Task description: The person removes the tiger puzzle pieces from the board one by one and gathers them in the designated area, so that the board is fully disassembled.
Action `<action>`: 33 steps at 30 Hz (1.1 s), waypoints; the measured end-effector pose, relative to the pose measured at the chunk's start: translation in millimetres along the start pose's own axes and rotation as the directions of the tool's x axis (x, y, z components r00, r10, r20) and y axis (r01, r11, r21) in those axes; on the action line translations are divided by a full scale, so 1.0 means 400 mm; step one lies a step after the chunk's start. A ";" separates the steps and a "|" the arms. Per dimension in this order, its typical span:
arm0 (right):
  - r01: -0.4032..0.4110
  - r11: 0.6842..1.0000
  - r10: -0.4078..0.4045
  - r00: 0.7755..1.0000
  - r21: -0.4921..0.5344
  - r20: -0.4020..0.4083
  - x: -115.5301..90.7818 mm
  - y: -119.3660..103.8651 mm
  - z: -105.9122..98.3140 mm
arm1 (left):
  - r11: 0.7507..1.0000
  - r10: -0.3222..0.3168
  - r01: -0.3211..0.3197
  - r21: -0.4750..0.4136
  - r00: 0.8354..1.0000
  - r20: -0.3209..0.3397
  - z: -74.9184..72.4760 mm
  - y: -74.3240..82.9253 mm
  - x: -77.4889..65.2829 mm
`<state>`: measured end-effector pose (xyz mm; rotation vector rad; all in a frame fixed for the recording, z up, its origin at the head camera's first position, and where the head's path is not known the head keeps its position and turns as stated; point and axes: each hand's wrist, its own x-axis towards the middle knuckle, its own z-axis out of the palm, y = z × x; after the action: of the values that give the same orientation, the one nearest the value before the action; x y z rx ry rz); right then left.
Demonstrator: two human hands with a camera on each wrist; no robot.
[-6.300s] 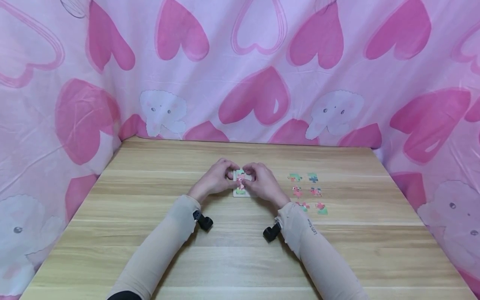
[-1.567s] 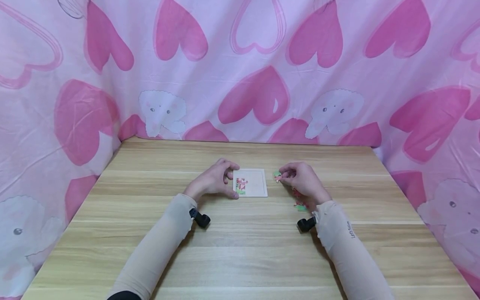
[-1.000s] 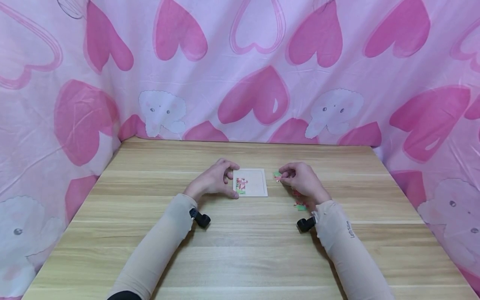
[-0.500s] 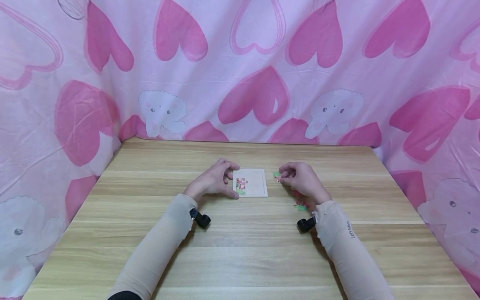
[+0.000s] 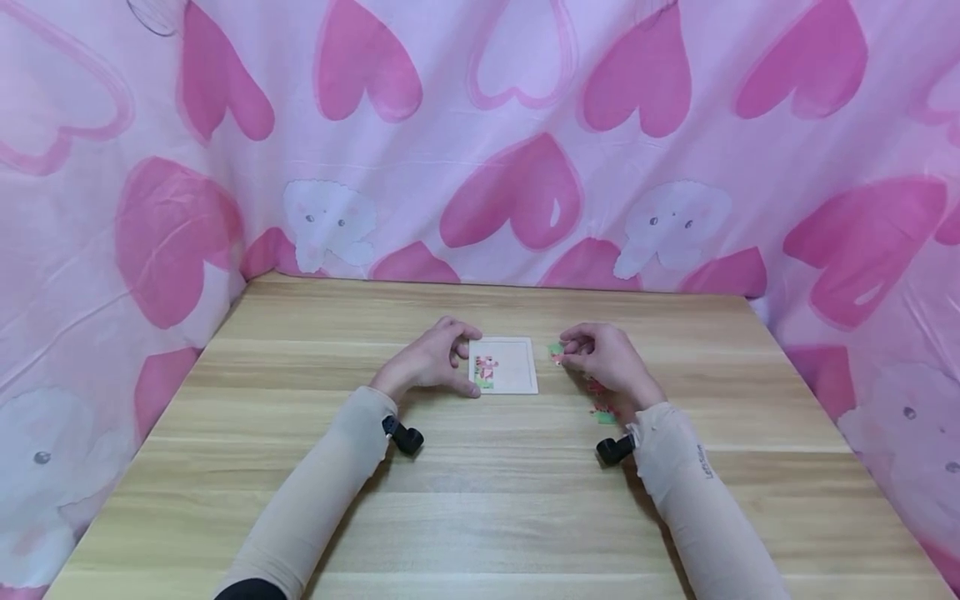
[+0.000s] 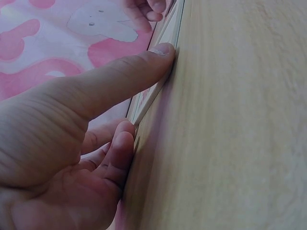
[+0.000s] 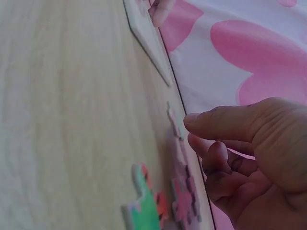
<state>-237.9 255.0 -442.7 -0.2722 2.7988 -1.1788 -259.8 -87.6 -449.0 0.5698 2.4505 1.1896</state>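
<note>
In the head view, my left hand (image 5: 431, 358) grips the left edge of a square white puzzle tray (image 5: 519, 367). Joined pink and green puzzle pieces (image 5: 485, 374) lie in the tray's lower left. My right hand (image 5: 607, 360), to the right of the tray, pinches a green and pink puzzle piece (image 5: 556, 351) at its right side. That puzzle piece (image 7: 175, 125) shows almost edge-on by my thumb in the right wrist view, where the contact is hard to make out. The left wrist view shows my left thumb (image 6: 144, 64) along the tray's near edge.
More loose puzzle pieces (image 5: 603, 416) lie on the wooden table (image 5: 480, 508) below my right hand; some are hidden by the hand and sleeve. A pink heart-patterned cloth (image 5: 510, 192) surrounds the table at the back and sides.
Compared with 6.3 seconds ago, my right hand has moved right, away from the tray, and the tray's upper left holds no piece now. Over the last 1.6 seconds both hands stay nearly still.
</note>
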 end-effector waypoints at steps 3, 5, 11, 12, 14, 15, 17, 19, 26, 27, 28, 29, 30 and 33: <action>-0.003 1.000 0.003 1.000 0.028 0.001 -0.005 -0.007 -0.001 | 1.000 -0.001 0.001 0.004 1.000 0.002 0.002 0.003 -0.001; -0.006 0.999 0.006 1.000 0.053 0.006 -0.007 -0.018 0.000 | 1.000 -0.003 0.003 0.006 1.000 0.005 0.004 0.002 -0.001; 0.028 0.998 -0.026 0.999 0.056 -0.033 0.002 -0.074 0.003 | 1.000 -0.006 0.006 0.012 1.000 -0.003 0.008 0.002 -0.003; 0.039 0.998 -0.037 0.999 0.055 -0.040 0.005 -0.085 0.005 | 1.000 -0.008 0.008 0.013 1.000 -0.005 0.008 0.002 -0.003; 0.058 0.996 -0.055 0.997 0.068 -0.044 0.012 -0.108 0.010 | 1.000 -0.011 0.011 0.014 1.000 -0.009 0.008 0.001 -0.003; 0.068 0.994 -0.064 0.997 0.080 -0.044 0.015 -0.120 0.013 | 1.000 -0.013 0.013 0.015 1.000 -0.010 0.007 0.000 -0.003; 0.080 0.991 -0.077 0.996 0.104 -0.039 0.020 -0.139 0.020 | 1.000 -0.011 0.012 0.016 1.000 -0.011 0.006 0.000 -0.004; 0.091 0.986 -0.088 0.996 0.141 -0.026 0.025 -0.155 0.029 | 1.000 -0.011 0.012 0.016 1.000 -0.010 0.006 0.000 -0.004; 0.102 0.973 -0.109 0.994 0.207 0.026 0.033 -0.174 0.064 | 1.000 -0.004 0.005 0.023 1.000 -0.003 0.005 -0.002 -0.002; 0.099 0.974 -0.107 0.994 0.205 0.030 0.034 -0.175 0.069 | 1.000 -0.002 0.002 0.025 1.000 -0.003 0.004 -0.002 -0.001; 0.100 0.974 -0.109 0.994 0.203 0.032 0.035 -0.175 0.073 | 1.000 0.000 0.000 0.028 1.000 -0.005 0.004 -0.001 -0.001; 0.102 0.974 -0.111 0.993 0.200 0.036 0.036 -0.176 0.077 | 0.999 0.003 -0.003 0.032 1.000 -0.006 0.003 0.000 -0.001; 0.101 0.975 -0.112 0.993 0.199 0.042 0.037 -0.176 0.082 | 0.999 0.005 -0.005 0.032 1.000 -0.007 0.002 0.001 0.000; 0.107 0.975 -0.123 0.990 0.194 0.070 0.042 -0.173 0.102 | 1.000 0.011 -0.011 0.027 1.000 -0.007 0.002 0.000 0.002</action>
<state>-239.3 175.7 -422.0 -0.4607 2.6080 -1.4147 -260.1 -86.8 -449.4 0.5884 2.4756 1.1669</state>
